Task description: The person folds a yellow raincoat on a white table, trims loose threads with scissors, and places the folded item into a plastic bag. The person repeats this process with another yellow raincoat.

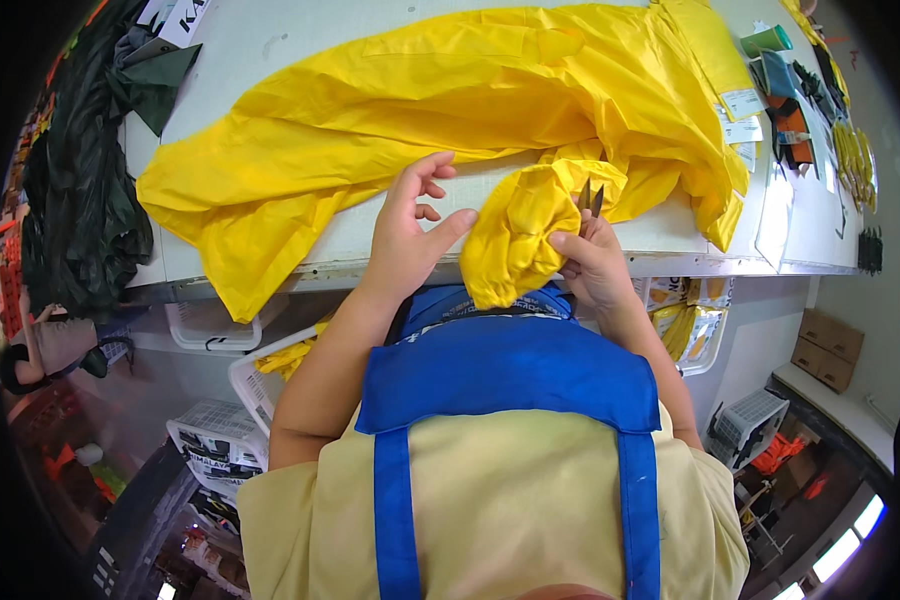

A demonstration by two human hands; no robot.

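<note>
A long yellow garment (pixel 390 120), thin and wrinkled, lies across the table. Its gathered, puckered part (pixel 518 225) bunches up at the table's near edge, in front of me. My right hand (pixel 598 265) is closed around small thread snips (pixel 591 197), whose two dark pointed blades stick up past the fingers. The thumb of that hand also presses on the bunched yellow fabric. Just left of the bunch, my left hand (pixel 408 222) is open with curved fingers apart and holds nothing. Its thumb tip comes close to the fabric; I cannot tell whether they touch.
Dark green and black fabric (pixel 90 200) hangs over the table's left end. A green roll (pixel 766 40), paper tags (pixel 742 104) and small tools lie at the right. White baskets (pixel 210 325) stand below the edge. Another person (pixel 55 345) is far left.
</note>
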